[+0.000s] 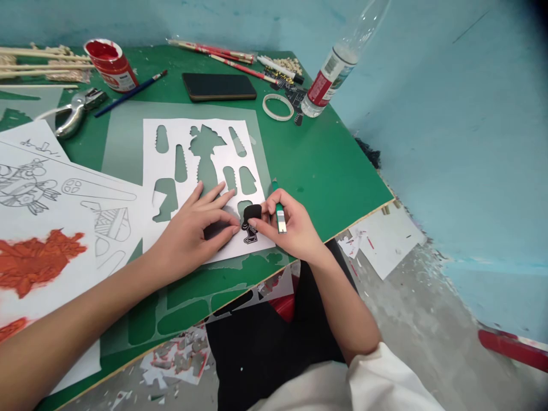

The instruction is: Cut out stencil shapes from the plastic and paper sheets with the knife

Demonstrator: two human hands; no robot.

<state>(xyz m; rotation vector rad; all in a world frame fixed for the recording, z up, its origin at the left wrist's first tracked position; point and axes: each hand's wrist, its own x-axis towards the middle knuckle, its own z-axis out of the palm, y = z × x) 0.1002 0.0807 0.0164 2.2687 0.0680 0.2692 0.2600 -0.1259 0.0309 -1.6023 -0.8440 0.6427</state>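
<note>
A white paper sheet (188, 142) with several shapes cut out of it lies on the green table (325, 165). My left hand (192, 231) lies flat on the sheet's lower part, fingers stretched out and pressing it down. My right hand (291, 225) is closed around a green craft knife (279, 212) and its fingertips pinch a small black cut-out piece (252, 220) at the sheet's lower right corner. The two hands almost touch at the black piece.
Drawings and an orange-painted sheet (38, 260) lie at the left. At the back stand a red paint can (112, 64), a brush (131, 92), a hole punch (75, 111), a black phone (219, 86), a tape ring (278, 106) and a plastic bottle (338, 63). Paper scraps litter the floor.
</note>
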